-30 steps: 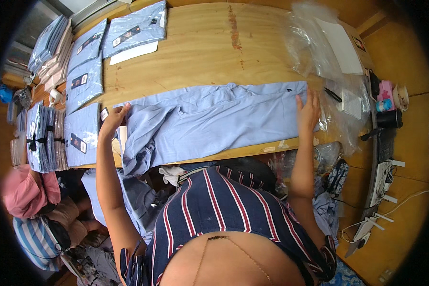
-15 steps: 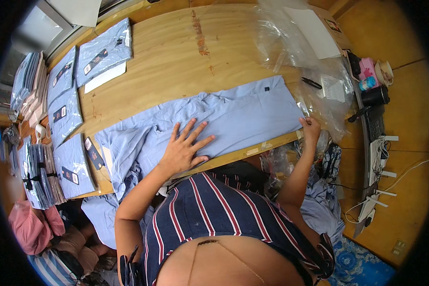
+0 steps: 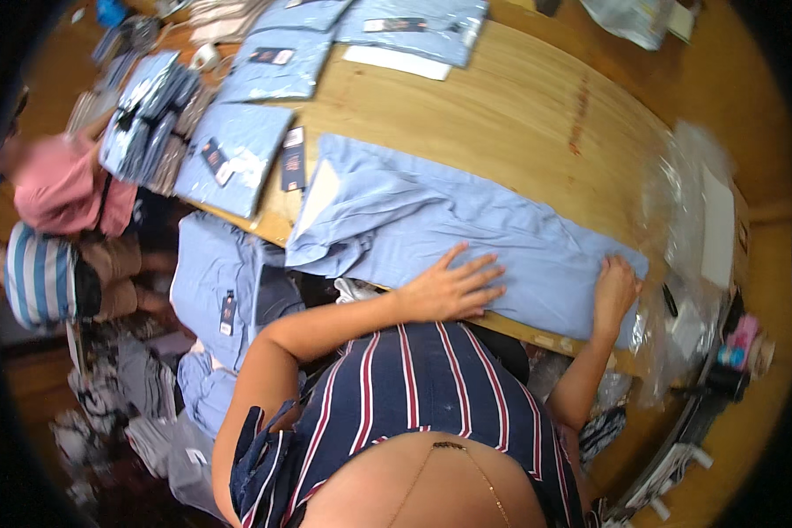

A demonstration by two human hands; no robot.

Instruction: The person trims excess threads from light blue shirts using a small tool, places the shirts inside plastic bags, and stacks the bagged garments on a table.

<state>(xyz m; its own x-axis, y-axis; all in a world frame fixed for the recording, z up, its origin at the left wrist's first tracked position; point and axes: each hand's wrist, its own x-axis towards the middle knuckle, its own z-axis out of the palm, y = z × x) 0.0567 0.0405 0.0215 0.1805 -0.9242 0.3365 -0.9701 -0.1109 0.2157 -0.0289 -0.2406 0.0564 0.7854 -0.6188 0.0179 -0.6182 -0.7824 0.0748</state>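
Note:
A light blue shirt (image 3: 502,229), folded into a long strip, lies across the near part of the wooden table. A pale card (image 3: 323,189) shows at its rumpled left end. My left hand (image 3: 453,286) rests flat on the shirt's near edge, fingers spread, holding nothing. Toward the right end, my right hand (image 3: 619,286) has its fingers curled down on the cloth, gripping it; the fingertips are partly hidden. Just beyond the shirt's left end lies a dark hang tag (image 3: 293,160).
Bagged blue shirts (image 3: 233,158) line the table's left side, with bundled stacks (image 3: 154,114) beyond them. More blue garments (image 3: 216,282) hang below the left edge. Clear plastic bags (image 3: 691,220) and a black pen (image 3: 670,300) lie at right. Another person (image 3: 70,194) is at far left.
The view has swung left. My right hand has gone from pinching the shirt's near right corner to gripping farther in on the cloth. My left hand stays spread on it, nearer its edge.

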